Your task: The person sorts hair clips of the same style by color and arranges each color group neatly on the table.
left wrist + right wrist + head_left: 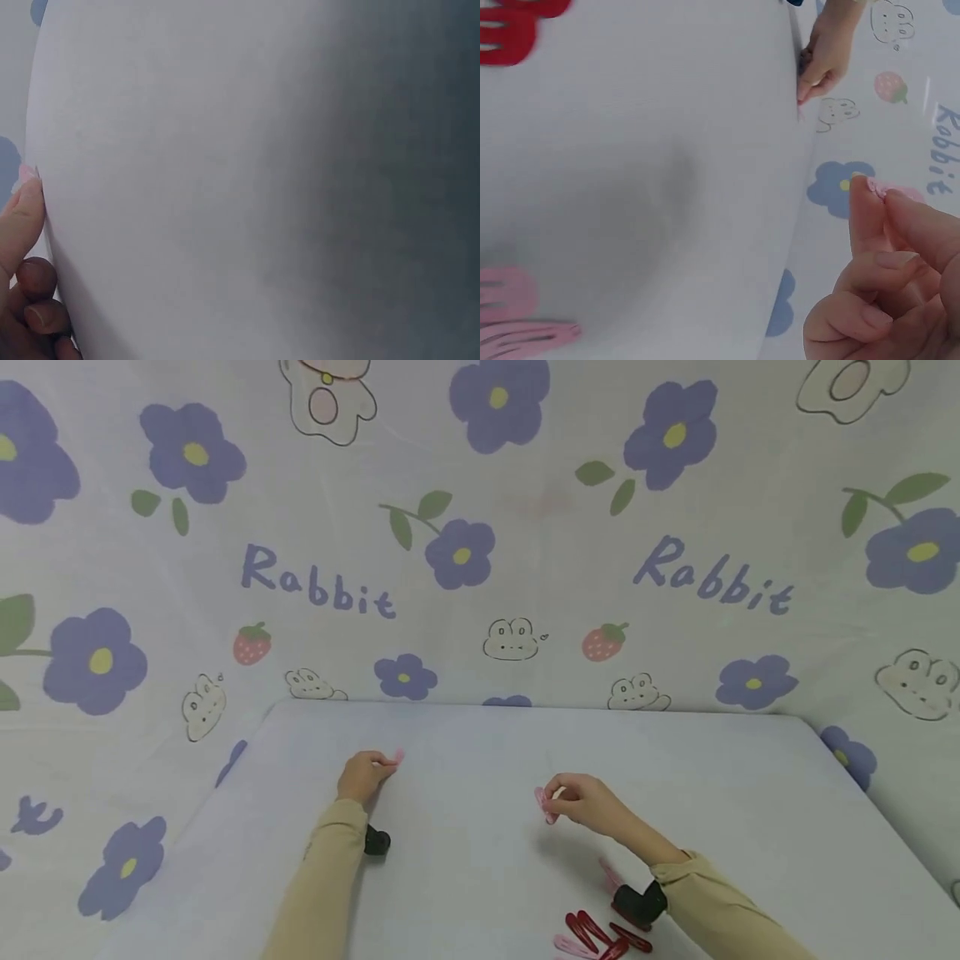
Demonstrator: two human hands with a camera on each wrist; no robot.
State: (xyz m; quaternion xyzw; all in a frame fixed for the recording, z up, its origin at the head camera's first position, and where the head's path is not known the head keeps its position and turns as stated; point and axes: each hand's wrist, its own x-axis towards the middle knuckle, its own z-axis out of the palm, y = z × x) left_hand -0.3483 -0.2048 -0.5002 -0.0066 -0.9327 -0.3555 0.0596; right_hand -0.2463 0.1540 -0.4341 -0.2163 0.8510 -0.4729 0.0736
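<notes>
At the left of the table, my left hand (363,775) pinches a small pink hair clip (399,756) by its end. The left wrist view shows that hand (21,225) only at its edge, a bit of pink at the thumb tip. Farther right, above the tabletop, my right hand (592,803) holds another pink hair clip (539,797) between thumb and forefinger. In the right wrist view the fingers hide part of this clip (904,192). Nearer me lie several dark red hair clips (581,932) and a pink clip (575,947), close together.
The white tabletop (465,843) reaches back to a cloth (540,577) printed with flowers and rabbits. One more pink clip (609,872) lies beside the black wrist camera (640,905) on my right arm. Another black camera (378,841) sits at my left wrist.
</notes>
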